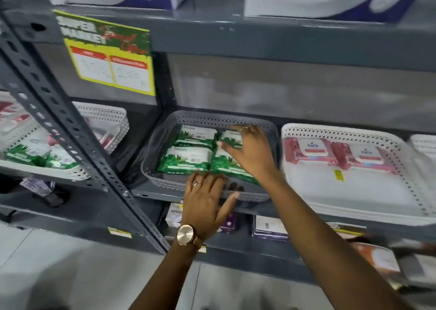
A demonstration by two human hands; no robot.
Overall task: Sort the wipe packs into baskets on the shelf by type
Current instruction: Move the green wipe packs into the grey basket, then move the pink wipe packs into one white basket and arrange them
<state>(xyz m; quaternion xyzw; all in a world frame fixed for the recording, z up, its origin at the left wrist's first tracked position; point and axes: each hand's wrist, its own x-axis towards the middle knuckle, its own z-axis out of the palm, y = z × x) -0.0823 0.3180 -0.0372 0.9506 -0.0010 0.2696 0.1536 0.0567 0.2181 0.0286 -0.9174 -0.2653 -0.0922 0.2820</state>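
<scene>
Glossy green leaf-print wipe packs [186, 159] filled my perforated grey basket [162, 142] mid-frame, right hand [250, 151] splayed empty above, left hand [205, 201] spread on its rim.

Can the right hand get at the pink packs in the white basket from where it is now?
Probably yes. The right hand is over the grey basket, and the white basket sits just beside it, open-topped. The pink packs lie uncovered at its back, with nothing in between.

Price sign [111, 57] figures blurred; right hand [247, 151] hides perhaps half of two green packs [226, 165].
</scene>
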